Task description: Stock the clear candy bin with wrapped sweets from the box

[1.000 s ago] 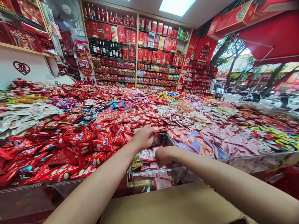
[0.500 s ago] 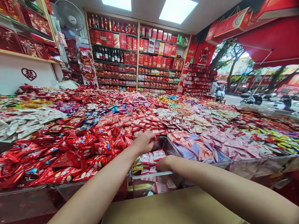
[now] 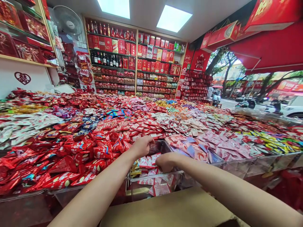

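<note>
The right hand (image 3: pixel 165 162) is down in the clear bin (image 3: pixel 155 177), at the pink-and-white packets (image 3: pixel 146 162) lying there — its fingertips are hidden, so I cannot tell whether it grips one. The left hand (image 3: pixel 143 146) is curled at the bin's far left side; its hold cannot be made out either. Yellow packets (image 3: pixel 135 171) lie left of the pink-and-white ones — a box (image 3: pixel 161 208) is in front.

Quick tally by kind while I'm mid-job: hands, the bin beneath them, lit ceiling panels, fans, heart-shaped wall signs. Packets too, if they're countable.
Left hand plus right hand: 2
Bin beneath them: 1
Lit ceiling panels: 2
Fan: 1
Heart-shaped wall sign: 1
Total: 7
Packets: too heaped and overlapping to count; left out.
</note>
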A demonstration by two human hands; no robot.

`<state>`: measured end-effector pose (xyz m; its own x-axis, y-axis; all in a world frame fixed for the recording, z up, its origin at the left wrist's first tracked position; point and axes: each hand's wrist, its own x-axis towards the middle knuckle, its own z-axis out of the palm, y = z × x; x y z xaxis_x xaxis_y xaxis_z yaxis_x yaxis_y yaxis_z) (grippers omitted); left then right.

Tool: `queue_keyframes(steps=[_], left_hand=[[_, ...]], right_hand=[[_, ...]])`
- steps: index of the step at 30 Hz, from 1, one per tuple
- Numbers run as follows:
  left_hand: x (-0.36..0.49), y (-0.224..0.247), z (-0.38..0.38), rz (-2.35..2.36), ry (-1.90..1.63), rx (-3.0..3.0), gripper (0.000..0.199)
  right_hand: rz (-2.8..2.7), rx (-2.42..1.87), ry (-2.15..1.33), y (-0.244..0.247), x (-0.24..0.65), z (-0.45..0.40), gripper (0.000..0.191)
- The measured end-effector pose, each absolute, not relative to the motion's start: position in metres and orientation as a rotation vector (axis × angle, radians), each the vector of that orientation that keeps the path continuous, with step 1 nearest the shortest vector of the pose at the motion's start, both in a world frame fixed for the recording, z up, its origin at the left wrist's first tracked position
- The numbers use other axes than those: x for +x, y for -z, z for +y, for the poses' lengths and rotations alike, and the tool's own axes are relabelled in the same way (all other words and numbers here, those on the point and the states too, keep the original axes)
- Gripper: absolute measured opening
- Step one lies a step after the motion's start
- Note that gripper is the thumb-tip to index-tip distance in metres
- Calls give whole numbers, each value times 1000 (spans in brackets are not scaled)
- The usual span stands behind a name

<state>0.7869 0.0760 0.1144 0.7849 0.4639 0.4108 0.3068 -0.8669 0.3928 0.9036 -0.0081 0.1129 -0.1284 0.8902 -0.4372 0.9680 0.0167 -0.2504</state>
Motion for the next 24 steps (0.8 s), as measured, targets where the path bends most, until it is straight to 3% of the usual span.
queue_keyframes(steps=[5, 11, 16, 18, 21, 24], left_hand=[[784, -119, 70, 569, -664, 2549, 27], [782, -120, 66, 454, -591, 2502, 25], [786, -119, 71, 525, -731, 2476, 24], [788, -118, 73, 600, -789, 2465, 28], [788, -119, 74, 715, -893, 2468, 35], [788, -118, 74, 685, -893, 2538, 28]], right_hand=[[2461, 2116, 755, -142, 928, -23, 15], [2583, 2531, 973, -123, 930, -20, 18], [2552, 2721, 1513, -102, 925, -15, 34], [2519, 2816, 1309, -104, 926, -14, 33], [2327, 2792, 579, -114, 929, -7, 25], [2143, 2555, 350, -119, 928, 7, 22]])
